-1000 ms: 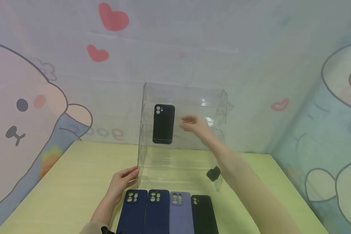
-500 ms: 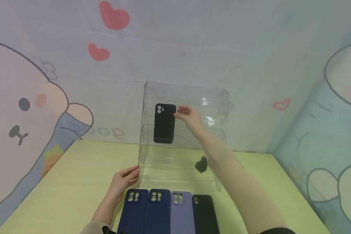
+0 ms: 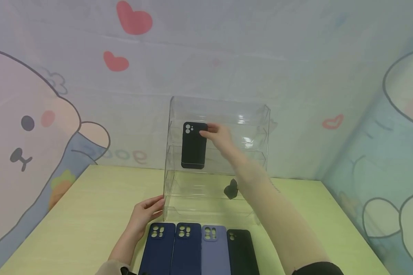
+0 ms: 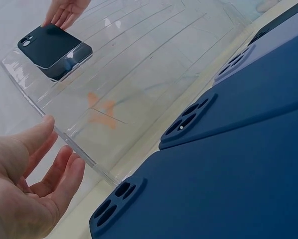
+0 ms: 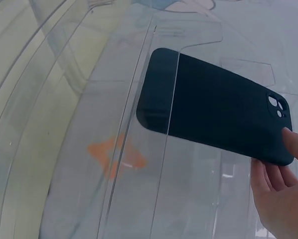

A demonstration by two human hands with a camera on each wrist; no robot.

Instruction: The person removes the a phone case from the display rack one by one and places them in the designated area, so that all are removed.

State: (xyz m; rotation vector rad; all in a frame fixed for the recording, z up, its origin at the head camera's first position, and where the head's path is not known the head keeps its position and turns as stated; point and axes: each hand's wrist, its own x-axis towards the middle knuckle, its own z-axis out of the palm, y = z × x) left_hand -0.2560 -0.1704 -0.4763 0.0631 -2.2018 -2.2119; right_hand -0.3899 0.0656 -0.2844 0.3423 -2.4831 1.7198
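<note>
A black phone case [image 3: 194,147] with camera cutouts stands upright in the clear tiered display rack [image 3: 213,212], its lower end behind a clear front lip. My right hand [image 3: 221,139] pinches its upper right edge, thumb on the front face and fingers behind, as the right wrist view shows. Low on the rack's left side, my left hand [image 3: 142,213] grips the clear side panel, with the thumb and fingers at its edge [image 4: 74,144].
In front of the rack lie two navy phone cases [image 3: 158,248] [image 3: 186,250], a lavender one [image 3: 215,252] and another black one [image 3: 242,252], side by side on the pale yellow table [image 3: 89,214]. Behind hangs a cartoon-printed backdrop [image 3: 296,68].
My right hand has moved left and up to the upright black phone case and now pinches its edge. My left hand stays at the rack's side.
</note>
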